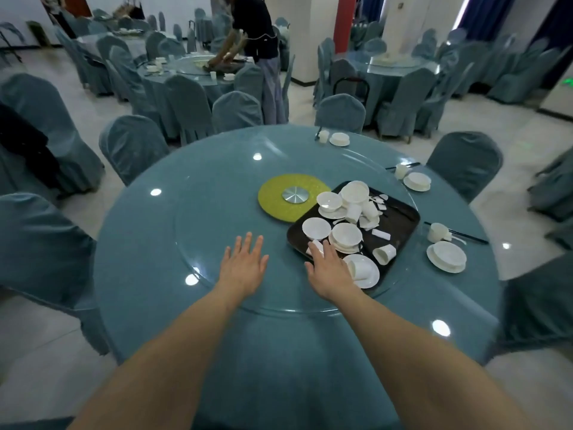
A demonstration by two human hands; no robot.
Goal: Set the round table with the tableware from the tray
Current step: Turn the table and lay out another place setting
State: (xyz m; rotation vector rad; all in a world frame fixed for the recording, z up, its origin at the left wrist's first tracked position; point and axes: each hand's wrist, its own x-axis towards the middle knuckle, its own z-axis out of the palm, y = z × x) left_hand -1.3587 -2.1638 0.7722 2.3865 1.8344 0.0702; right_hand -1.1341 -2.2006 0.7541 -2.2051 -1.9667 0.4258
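Head view: my round teal cloth-covered worktop (pixel 148 305) under glass, glossy black tray (pixel 400 225) of white porcelain; left hand (pixel 245 265) flat, released; right hand (pixel 328 268) spread, touching tray's edge.

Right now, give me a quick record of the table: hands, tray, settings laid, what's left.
left hand: open, flat on the glass turntable
right hand: open, fingers at the tray's near edge, by a tipped cup
tray: dark, on the turntable, right of the yellow hub
on tray: bowls, plates, cups, spoons, jumbled
settings laid: three, along the table's right rim
near and left rim: nothing laid yet
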